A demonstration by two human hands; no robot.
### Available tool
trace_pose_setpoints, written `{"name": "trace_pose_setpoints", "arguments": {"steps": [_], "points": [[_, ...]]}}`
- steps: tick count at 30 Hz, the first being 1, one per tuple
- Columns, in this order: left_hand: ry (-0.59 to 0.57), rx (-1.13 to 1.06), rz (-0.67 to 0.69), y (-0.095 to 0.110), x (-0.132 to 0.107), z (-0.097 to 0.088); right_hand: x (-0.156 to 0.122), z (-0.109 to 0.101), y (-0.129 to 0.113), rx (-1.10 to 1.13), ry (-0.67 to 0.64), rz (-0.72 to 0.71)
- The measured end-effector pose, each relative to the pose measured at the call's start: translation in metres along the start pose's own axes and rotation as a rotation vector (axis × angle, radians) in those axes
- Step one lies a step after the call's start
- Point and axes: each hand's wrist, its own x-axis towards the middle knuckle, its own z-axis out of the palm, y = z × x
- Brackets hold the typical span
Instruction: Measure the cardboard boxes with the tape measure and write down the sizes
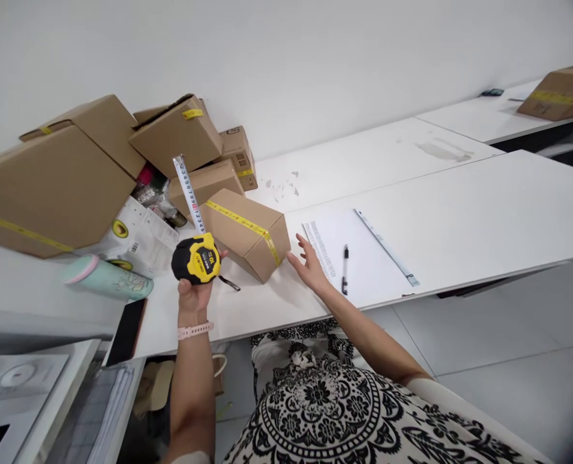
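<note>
My left hand [195, 296] grips a yellow and black tape measure [196, 259]. A short length of its white blade is pulled out and points up toward the stacked boxes. Just right of the tape measure lies a small cardboard box [247, 233] with yellow printed tape along its top and down one end. Beside that taped end is my right hand [310, 265], fingers apart and holding nothing; whether a fingertip touches the box I cannot tell. Near it on the white table lie a printed paper sheet [332, 235], a black pen [345, 269] and a flat ruler [387, 247].
Several cardboard boxes [174, 138] are piled against the wall at the left. A mint-green bottle [109, 277] lies on its side by a white package [141, 235]. A dark phone [127, 332] rests at the table's left edge. Another taped box [559, 93] sits far right.
</note>
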Motion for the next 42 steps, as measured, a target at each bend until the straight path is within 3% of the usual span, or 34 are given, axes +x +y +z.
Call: {"name": "trace_pose_setpoints", "arguments": {"steps": [3,6,9,15,17,20,24,27,31,35,39,42], "points": [[0.021,-0.040,-0.024,-0.017,-0.012,0.008,0.024,0.007,0.008,0.099,-0.069,0.114],[-0.018,-0.033,-0.037,-0.026,-0.014,0.021,0.046,0.016,0.006,0.251,-0.177,0.088],[-0.052,-0.019,-0.040,-0.027,-0.008,0.035,0.055,0.024,0.004,0.321,-0.202,0.087],[-0.193,-0.024,-0.086,-0.028,0.007,0.068,0.057,0.027,0.017,0.356,-0.267,0.370],[-0.247,-0.051,-0.136,-0.030,0.010,0.080,0.058,0.025,0.021,0.351,-0.224,0.424],[-0.276,-0.052,-0.170,-0.030,0.015,0.090,0.055,0.014,0.022,0.251,-0.025,0.406],[-0.191,-0.018,-0.122,-0.023,0.024,0.079,0.035,-0.008,0.006,0.129,0.194,0.287],[-0.106,-0.040,-0.043,-0.015,0.031,0.065,0.021,-0.007,-0.019,0.056,0.238,0.094],[-0.026,-0.051,-0.021,-0.007,0.030,0.051,0.027,0.026,-0.049,-0.234,0.041,-0.250],[0.000,0.011,-0.062,0.010,0.017,0.034,0.048,0.045,-0.049,-0.447,-0.139,-0.409],[-0.063,0.116,-0.098,0.034,0.015,0.010,0.073,0.014,-0.034,-0.274,-0.366,-0.612],[-0.153,0.229,-0.154,0.045,0.033,-0.005,0.092,-0.021,-0.031,-0.227,-0.434,-0.629]]}}
